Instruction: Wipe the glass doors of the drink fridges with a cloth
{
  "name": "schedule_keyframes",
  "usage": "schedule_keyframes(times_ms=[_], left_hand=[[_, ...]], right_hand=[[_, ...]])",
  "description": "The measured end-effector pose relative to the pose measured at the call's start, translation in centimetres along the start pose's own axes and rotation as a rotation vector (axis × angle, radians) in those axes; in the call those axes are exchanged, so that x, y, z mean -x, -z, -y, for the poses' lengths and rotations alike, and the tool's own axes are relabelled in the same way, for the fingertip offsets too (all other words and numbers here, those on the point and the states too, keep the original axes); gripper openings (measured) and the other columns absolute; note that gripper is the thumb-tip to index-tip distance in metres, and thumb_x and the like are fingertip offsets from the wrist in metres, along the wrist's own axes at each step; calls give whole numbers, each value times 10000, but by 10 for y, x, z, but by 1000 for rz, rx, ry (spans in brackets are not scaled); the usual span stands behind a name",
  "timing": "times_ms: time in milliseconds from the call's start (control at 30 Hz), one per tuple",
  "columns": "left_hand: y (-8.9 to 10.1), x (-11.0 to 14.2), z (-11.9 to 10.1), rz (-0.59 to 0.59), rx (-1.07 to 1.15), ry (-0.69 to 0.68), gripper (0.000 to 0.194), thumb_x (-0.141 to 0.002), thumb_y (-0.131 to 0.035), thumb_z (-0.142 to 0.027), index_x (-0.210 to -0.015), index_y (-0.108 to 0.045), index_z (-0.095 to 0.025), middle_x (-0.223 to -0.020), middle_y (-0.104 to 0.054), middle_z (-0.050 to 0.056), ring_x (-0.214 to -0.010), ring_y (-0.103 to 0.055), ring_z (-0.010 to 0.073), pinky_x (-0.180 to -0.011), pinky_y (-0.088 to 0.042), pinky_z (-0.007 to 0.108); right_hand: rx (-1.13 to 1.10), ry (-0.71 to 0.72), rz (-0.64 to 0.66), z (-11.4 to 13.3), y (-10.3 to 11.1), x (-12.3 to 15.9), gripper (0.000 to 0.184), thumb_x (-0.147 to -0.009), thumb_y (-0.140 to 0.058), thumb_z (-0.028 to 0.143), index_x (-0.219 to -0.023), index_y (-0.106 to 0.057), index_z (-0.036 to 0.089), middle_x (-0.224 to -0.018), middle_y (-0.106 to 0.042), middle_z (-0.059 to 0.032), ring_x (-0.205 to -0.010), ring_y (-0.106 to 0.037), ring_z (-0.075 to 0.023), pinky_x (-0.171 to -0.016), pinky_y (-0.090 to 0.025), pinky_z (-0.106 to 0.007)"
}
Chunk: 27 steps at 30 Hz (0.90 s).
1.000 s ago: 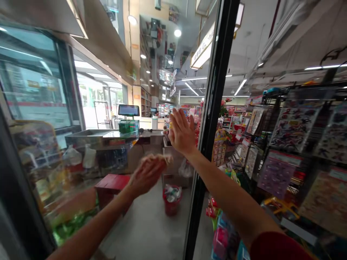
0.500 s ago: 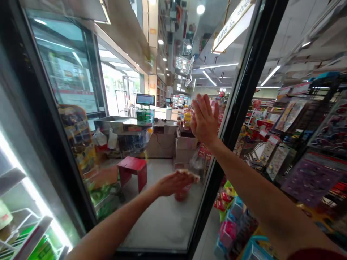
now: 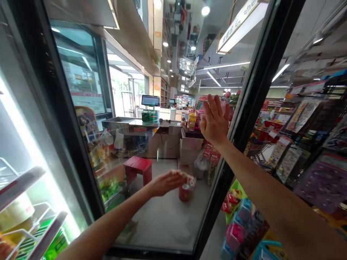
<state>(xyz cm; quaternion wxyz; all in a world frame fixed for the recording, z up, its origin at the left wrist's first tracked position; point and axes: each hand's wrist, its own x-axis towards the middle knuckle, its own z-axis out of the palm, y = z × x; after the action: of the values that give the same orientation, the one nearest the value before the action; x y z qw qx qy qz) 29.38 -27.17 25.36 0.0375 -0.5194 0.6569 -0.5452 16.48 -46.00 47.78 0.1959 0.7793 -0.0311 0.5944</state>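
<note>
A glass door in a black frame stands in front of me. My right hand lies flat against the upper part of the pane near the frame, fingers stretched out and holding nothing. Lower down, my left hand reaches to the glass with its palm turned down. At its fingertips is a pale, crumpled cloth, small and partly blurred, pressed at the pane. The left palm and the hand's underside are hidden.
Lit cooler shelves with packaged goods stand at the left. Through the glass show a red stool, a checkout counter and a red tub. Hanging goods and colourful packages line the right side.
The view has shifted slightly, so the door and shop appear further right. My left hand has moved a little leftward across the pane with the cloth. My right hand stays flat on the glass.
</note>
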Motion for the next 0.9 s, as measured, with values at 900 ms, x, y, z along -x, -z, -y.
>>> schedule_keyframes(times_ms=[900], left_hand=[[1,-39,1,132,-4,30,513,-879,-367,-248,-1387,-300,-222,-1484,-234,24,-1377,-178,153,-1126,-211,359]], right_hand=[[-63,69,-110,-8,-4,6,483,-818,-374,294,-1285,-466,210,-1393,-423,-69,-1355,-268,-233,-1101,-199,-511]])
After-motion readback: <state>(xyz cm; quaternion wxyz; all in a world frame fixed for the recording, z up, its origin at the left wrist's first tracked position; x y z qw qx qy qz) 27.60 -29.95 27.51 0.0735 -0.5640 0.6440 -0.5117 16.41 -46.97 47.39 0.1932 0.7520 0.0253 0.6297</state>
